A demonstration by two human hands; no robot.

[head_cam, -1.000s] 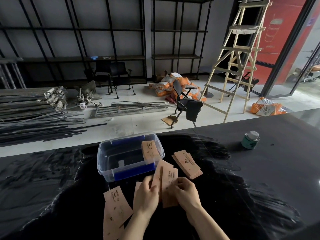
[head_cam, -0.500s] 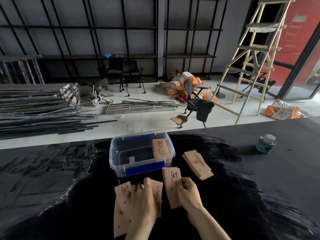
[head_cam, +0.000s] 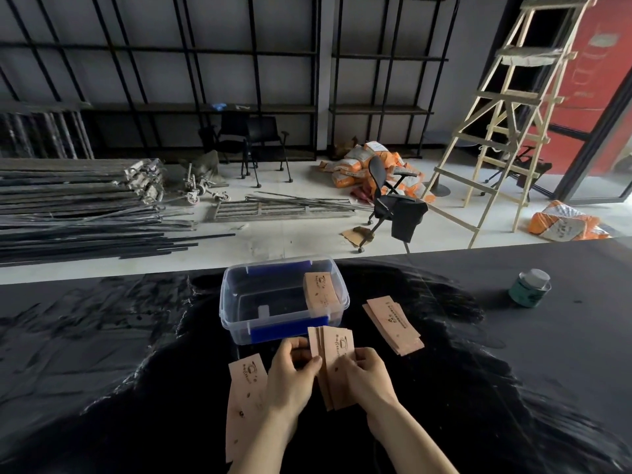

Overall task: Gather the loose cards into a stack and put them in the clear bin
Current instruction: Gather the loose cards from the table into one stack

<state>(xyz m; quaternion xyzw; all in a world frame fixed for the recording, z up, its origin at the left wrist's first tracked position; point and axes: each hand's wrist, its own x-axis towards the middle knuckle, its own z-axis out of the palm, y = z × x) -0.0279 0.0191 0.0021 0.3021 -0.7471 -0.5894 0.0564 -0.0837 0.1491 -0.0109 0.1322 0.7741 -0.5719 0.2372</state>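
I hold a small stack of tan cards upright between both hands, just in front of the clear bin. My left hand pinches the stack's left edge and my right hand grips its right side. Inside the bin, a few tan cards lean against the right wall. Another loose pile of cards lies on the black table to the right of the bin. More cards lie flat beside my left wrist, partly hidden by my forearm.
A green can with a white lid stands on the table at the far right. The black table ends just behind the bin; beyond it are metal bars, chairs and a wooden ladder.
My left hand has lifted off the cards at my left and come up to the stack. Both hands now hold the cards together in one stack.
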